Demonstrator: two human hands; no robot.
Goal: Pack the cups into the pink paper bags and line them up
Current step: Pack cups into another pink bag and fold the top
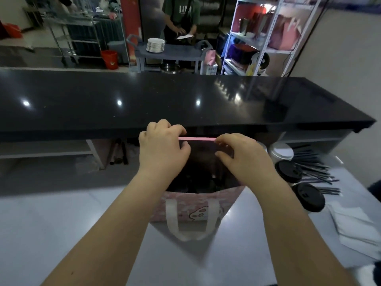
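Two hands hold the far rim (196, 138) of the bag (198, 205), which stands upright on the table (61, 223) right in front of the person, just below the edge of the black counter (185, 100). Left hand (162, 145): fingers curled, pinching the rim at its left end. Right hand (245, 157): thumb and fingers pinching the same rim at its right end. The pink strip between them runs straight and level. The near wall faces the camera with its white handle (175, 219) hanging down outside. The bag's inside is dark, so its contents cannot be resolved. Three lidded cups (288, 171) stand to the right of the bag, apart from it, with black straws (315, 170) just beside them and white sheets (354, 226) nearer the table edge. Judged step: spreading and squaring the bag's mouth, though closing it cannot be ruled out. To do it well, both pinches should pull evenly so the paper does not tear at the corner folds. The base should stay flat on the table so the bag does not tip toward the person. The mouth should be wide enough for a cup to go in upright, lid level. One hand should hold the rim while the other reaches right.
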